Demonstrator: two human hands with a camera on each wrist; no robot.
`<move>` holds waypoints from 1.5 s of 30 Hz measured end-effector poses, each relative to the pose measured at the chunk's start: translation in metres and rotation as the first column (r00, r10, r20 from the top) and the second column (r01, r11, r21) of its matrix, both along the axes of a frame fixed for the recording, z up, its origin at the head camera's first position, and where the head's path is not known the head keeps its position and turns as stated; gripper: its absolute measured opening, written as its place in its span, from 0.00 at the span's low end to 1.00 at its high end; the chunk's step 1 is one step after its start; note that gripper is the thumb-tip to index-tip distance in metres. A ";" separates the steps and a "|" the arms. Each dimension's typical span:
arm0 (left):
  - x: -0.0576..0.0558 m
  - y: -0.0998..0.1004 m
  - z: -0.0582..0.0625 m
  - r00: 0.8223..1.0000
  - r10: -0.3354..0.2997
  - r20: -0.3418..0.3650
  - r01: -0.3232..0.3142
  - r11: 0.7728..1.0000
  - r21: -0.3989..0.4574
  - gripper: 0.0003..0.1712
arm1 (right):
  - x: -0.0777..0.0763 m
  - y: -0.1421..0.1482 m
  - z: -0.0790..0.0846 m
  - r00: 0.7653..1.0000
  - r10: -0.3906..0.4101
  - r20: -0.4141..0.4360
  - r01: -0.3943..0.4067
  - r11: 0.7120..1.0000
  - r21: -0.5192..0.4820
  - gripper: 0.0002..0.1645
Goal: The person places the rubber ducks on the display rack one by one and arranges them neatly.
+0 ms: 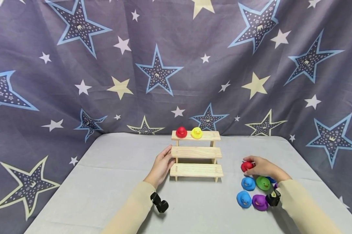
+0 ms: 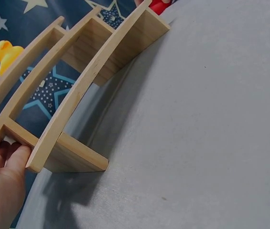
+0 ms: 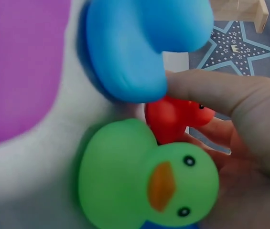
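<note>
A three-step wooden display stand [image 1: 197, 152] stands on the table. My left hand [image 1: 161, 165] grips its left end by the middle step; in the left wrist view the fingers [image 2: 14, 156] bend against the wood. On the top step sit a red rubber duck [image 1: 181, 132] and a yellow rubber duck [image 1: 197, 132]. To the right of the stand, my right hand [image 1: 263, 167] pinches another red rubber duck [image 1: 246, 166] between thumb and fingers. The right wrist view shows this red duck [image 3: 166, 119] partly hidden behind a blue duck and a green duck.
Close to the right hand are blue ducks [image 1: 244, 199], a green duck [image 1: 263, 183] and a purple duck [image 1: 260, 202]. More ducks are partly hidden under the right wrist. A grey cloth covers the table [image 1: 111, 182]; a star-patterned curtain [image 1: 152, 107] hangs behind.
</note>
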State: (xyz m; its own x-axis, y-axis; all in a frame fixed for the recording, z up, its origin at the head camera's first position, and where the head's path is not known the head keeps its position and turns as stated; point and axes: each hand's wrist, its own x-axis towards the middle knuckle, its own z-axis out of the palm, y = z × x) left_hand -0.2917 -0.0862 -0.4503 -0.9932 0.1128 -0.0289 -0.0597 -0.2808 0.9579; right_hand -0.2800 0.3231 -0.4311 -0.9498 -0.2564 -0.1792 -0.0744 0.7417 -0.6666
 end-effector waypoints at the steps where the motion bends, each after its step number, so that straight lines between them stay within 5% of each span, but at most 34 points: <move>1: 0.000 0.000 0.000 1.000 0.002 0.002 -0.002 1.000 0.001 0.31 | 0.000 0.000 0.000 1.000 -0.001 0.000 0.001 1.000 -0.001 0.41; 30: 0.000 0.000 0.000 1.000 0.002 0.001 -0.002 1.000 0.001 0.31 | -0.002 -0.002 0.004 0.999 0.012 -0.037 -0.009 0.997 0.076 0.37; 45: 0.000 0.000 -0.001 1.000 -0.001 -0.003 0.001 1.000 -0.001 0.31 | -0.002 -0.014 0.030 0.950 0.057 -0.307 -0.039 0.997 0.066 0.34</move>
